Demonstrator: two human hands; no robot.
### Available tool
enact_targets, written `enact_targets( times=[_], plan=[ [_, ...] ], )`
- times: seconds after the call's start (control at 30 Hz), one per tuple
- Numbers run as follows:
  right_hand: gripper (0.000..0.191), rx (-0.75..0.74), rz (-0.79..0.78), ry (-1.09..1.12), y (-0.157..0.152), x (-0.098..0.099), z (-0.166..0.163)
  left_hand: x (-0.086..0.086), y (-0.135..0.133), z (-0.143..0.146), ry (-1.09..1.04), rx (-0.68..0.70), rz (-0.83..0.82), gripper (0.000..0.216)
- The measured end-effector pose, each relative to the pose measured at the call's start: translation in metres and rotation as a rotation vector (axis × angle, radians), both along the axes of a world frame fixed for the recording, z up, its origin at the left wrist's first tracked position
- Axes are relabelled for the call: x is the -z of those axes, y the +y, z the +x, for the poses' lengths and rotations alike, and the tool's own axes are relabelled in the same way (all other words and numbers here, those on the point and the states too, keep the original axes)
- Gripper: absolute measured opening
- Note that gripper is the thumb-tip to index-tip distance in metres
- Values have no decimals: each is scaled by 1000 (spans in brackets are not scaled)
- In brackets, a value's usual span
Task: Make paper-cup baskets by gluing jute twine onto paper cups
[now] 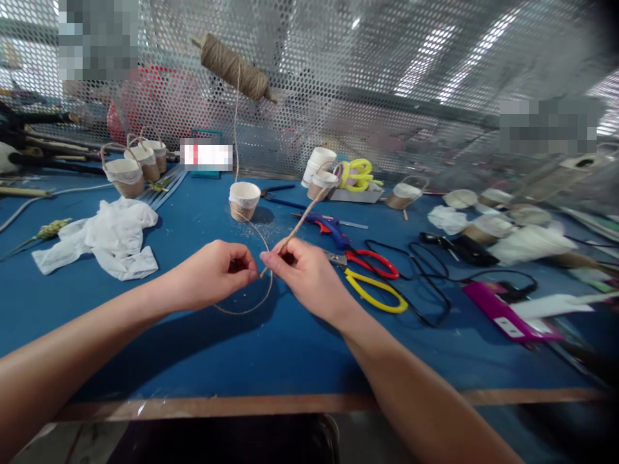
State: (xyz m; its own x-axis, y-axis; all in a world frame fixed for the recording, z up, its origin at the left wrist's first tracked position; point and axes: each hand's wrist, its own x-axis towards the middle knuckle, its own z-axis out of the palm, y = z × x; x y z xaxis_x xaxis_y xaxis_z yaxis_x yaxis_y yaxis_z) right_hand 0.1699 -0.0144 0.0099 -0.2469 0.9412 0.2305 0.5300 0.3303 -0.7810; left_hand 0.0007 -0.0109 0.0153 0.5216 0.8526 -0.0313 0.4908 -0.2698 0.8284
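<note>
My left hand and my right hand meet just above the blue table, both pinched on a length of brown twine. The twine loops down below my hands and runs up past a small paper cup to a spool of twine hung on the perforated screen. Another strand leads from my right hand up toward the cups at the back.
Scissors with a red and a yellow handle lie right of my right hand, beside a blue glue gun and black cables. A white plastic bag lies left. Small cup baskets stand behind it. A person sits behind the screen.
</note>
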Motion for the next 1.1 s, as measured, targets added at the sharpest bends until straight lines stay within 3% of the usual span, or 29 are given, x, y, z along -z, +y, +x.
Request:
enact_targets(
  times=[0.83, 1.1],
  plan=[
    [27, 60, 52, -49, 1, 5, -3, 2, -3, 3, 64, -41, 59, 12],
    [32, 56, 24, -38, -1, 7, -5, 3, -9, 11, 105, -128, 112, 18]
  ],
)
